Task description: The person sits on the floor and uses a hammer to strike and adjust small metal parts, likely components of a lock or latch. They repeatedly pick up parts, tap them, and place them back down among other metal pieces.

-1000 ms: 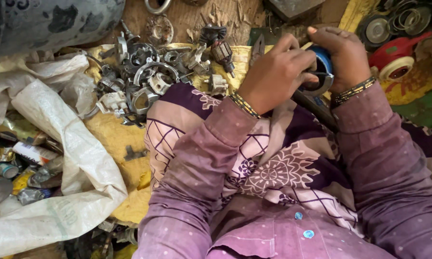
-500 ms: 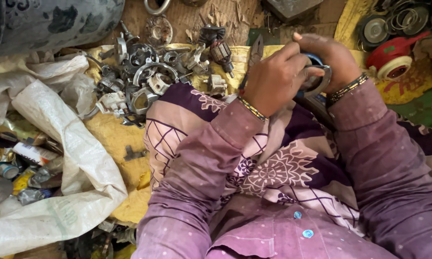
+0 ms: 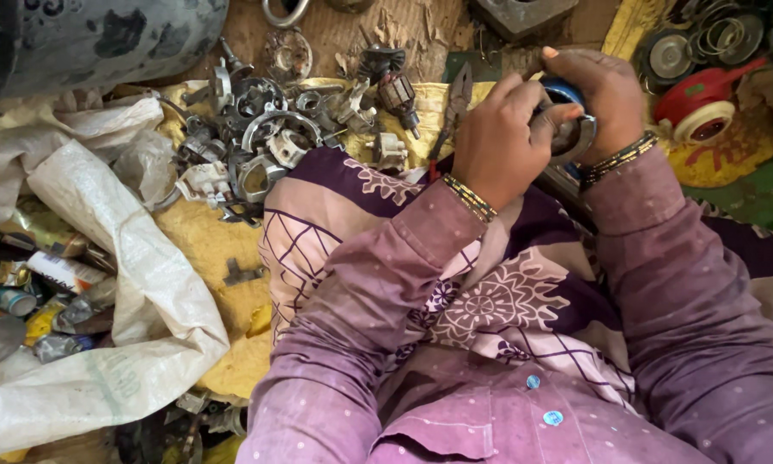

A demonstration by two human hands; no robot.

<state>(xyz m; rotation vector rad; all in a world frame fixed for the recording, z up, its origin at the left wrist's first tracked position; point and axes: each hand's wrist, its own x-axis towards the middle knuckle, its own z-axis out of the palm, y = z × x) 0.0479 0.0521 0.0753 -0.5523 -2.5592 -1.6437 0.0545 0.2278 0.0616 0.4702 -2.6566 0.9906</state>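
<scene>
The left hand (image 3: 500, 142) is curled tight, fingers bent over and thumb pressed in, gripping the near side of a round grey metal part (image 3: 569, 131) that has a blue piece showing at its top. The right hand (image 3: 603, 96) wraps over the same part from the far side, its fingers folded down around the rim, so both hands clamp it between them with no gap that can be seen; how the part is built underneath is hidden by the fingers. Each wrist carries a beaded bangle, and both arms are in dusty mauve sleeves. The part is held up above the person's lap, over a purple patterned cloth (image 3: 489, 301) that covers the knees, near the far right of the yellow mat (image 3: 206, 249) spread on the ground. Just left of the hands a pair of pliers (image 3: 455, 103) lies on the mat's far edge, beside a small motor armature (image 3: 397, 90). Further left on the mat sits a heap of grey metal rings and castings (image 3: 249, 142), well apart from the hands. A white woven sack (image 3: 103, 283) lies crumpled along the mat's left edge, with tubes and tins beyond it. At the far right corner a red-and-cream reel (image 3: 700, 107) stands near the right wrist, not touching it.
</scene>
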